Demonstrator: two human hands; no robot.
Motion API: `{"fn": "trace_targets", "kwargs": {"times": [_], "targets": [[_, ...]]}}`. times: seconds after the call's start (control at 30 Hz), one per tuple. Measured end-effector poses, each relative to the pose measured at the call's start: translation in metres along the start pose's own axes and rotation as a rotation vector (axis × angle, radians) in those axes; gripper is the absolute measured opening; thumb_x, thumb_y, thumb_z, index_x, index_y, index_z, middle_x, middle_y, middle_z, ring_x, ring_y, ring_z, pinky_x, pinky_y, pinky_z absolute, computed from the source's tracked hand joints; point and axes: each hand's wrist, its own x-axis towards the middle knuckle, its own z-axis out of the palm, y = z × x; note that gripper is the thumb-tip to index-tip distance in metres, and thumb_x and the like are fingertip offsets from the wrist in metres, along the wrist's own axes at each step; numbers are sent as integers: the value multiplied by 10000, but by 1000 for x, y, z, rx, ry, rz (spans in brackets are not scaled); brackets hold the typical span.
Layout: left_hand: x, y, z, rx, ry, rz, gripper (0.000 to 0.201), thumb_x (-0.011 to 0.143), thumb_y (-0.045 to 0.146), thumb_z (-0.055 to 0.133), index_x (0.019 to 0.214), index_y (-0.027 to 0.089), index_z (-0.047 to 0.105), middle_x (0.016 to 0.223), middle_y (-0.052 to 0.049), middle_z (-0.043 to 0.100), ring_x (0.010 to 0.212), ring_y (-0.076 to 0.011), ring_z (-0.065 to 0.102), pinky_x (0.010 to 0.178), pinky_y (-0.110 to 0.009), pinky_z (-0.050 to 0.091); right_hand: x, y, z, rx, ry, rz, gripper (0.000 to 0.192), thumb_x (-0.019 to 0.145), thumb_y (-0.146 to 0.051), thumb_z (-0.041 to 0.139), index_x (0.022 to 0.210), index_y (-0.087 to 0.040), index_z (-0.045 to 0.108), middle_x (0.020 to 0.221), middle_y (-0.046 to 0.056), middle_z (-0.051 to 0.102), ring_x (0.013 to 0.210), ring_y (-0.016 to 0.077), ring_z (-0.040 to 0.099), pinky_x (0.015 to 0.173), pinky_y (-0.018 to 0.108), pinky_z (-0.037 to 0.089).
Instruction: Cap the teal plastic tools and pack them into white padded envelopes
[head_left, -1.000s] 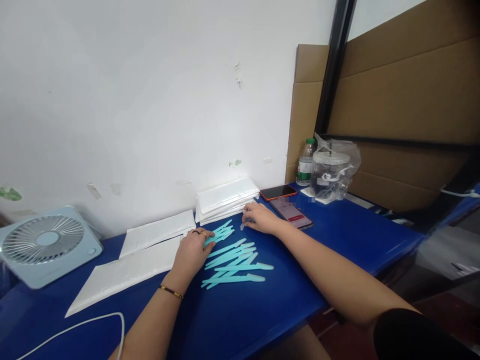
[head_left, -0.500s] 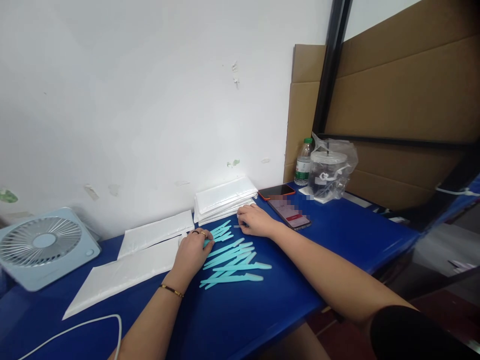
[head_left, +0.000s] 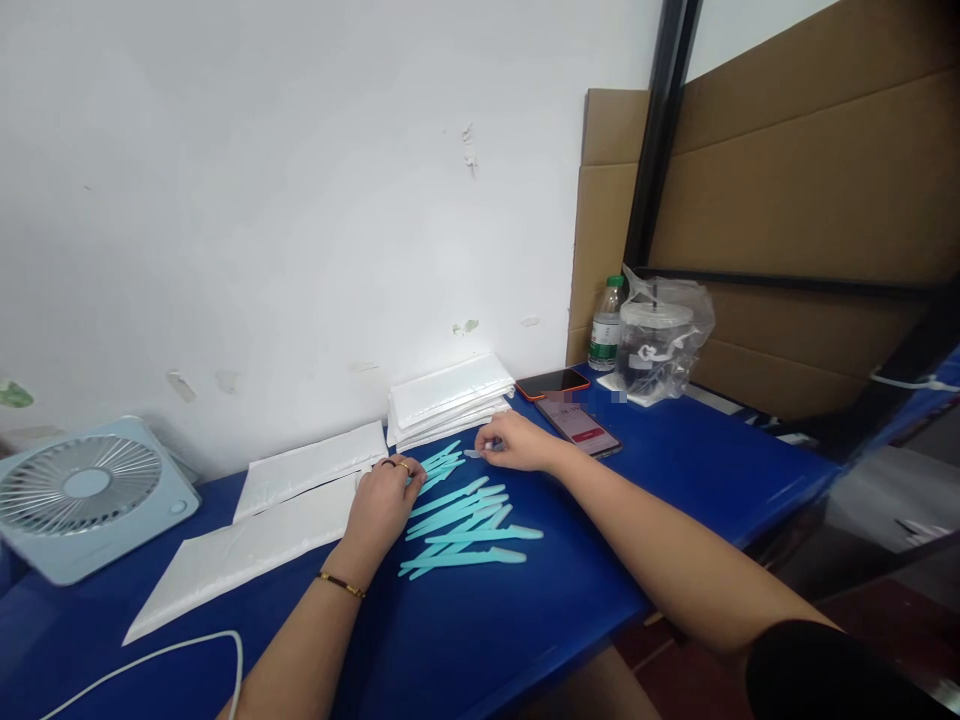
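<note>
Head view looks down on a blue tabletop [head_left: 480, 640] against a white wall; at its far left stands a pale blue fan [head_left: 86, 495], and white flat packets [head_left: 247, 545] lie left of centre, with a taller stack of packets [head_left: 450, 398] farther back; two phones [head_left: 574, 415] lie right of the stack, and beyond them a water bottle [head_left: 604, 330] and a bagged cup [head_left: 660, 340] stand close to the far right edge.

Near the middle lies a loose fan of teal plastic sticks [head_left: 465, 525], some crossing each other; the left hand [head_left: 384, 500] rests with fingers curled on the far end of that pile, seemingly gripping one or more sticks, though how many I cannot tell; the right hand [head_left: 514, 442] sits just beyond the pile, fingers pinched narrow on a small pale piece [head_left: 474, 453], too small to identify.

Risks, as I judge them: the sticks overlap, so lifting one could drag neighbours and scatter the pile; the right forearm lies close to the phones, so a sideways sweep could nudge them; the tiny piece could slip from so light a pinch.
</note>
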Motion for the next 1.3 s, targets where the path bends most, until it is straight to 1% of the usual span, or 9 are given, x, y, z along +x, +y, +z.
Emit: {"fn": "trace_targets", "kwargs": {"times": [0.2,0.37,0.5,0.57,0.7,0.8,0.93,1.07,1.3], "targets": [[0,-1,1,-18,22,22,261,870,329,381,821,204,604,948,-49,629,879,-207,550,767,-311,396,1,-2,1,5,-7,-26,119,742,-171,580,794,-184,686,701,17,628,711,144,507,748,266,331],[-1,5,0,-31,44,101,254,867,322,389,825,205,611,920,-48,632,885,-206,550,777,-314,401,3,-14,4,16,-32,-47,143,760,-194,592,856,-189,697,709,26,640,754,161,527,763,281,342],[-5,12,-5,-53,-1,132,264,858,332,406,792,205,628,894,-42,640,872,-199,563,753,-306,408,2,-16,0,88,-92,-79,152,750,-207,612,865,-189,709,745,27,667,752,155,557,716,251,374],[-6,11,-5,-48,-19,114,259,850,356,420,811,219,636,898,-30,649,878,-201,571,747,-307,412,-1,-10,-7,138,-70,-55,157,759,-219,602,867,-187,711,777,29,678,737,145,573,680,231,391],[-5,4,-2,16,-5,40,231,813,364,473,919,239,636,951,-25,655,912,-217,577,777,-320,415,-7,12,-20,83,92,93,175,792,-198,544,855,-178,706,835,39,691,767,152,597,686,231,408],[-3,-1,0,32,-39,5,215,799,349,490,906,232,636,969,-29,652,892,-206,590,747,-298,421,-11,26,-23,-23,88,154,164,776,-172,553,844,-181,702,854,41,692,780,164,601,709,247,405],[-2,-2,1,73,-74,5,182,821,300,457,849,228,623,858,-18,660,789,-181,602,672,-275,402,-9,30,-14,-73,-15,123,134,753,-248,618,846,-201,702,885,38,682,827,170,591,724,250,382],[-1,1,0,184,-61,34,279,877,297,360,803,217,617,786,-30,657,730,-187,603,647,-287,373,-4,23,-3,-150,-71,116,143,739,-334,634,774,-211,698,863,29,672,832,174,581,750,270,336],[-2,4,0,231,-26,32,310,897,306,325,806,191,598,803,-46,655,720,-185,599,639,-286,362,4,5,10,-307,-71,66,103,687,-208,608,769,-188,666,818,42,668,802,190,578,744,283,322]]}}
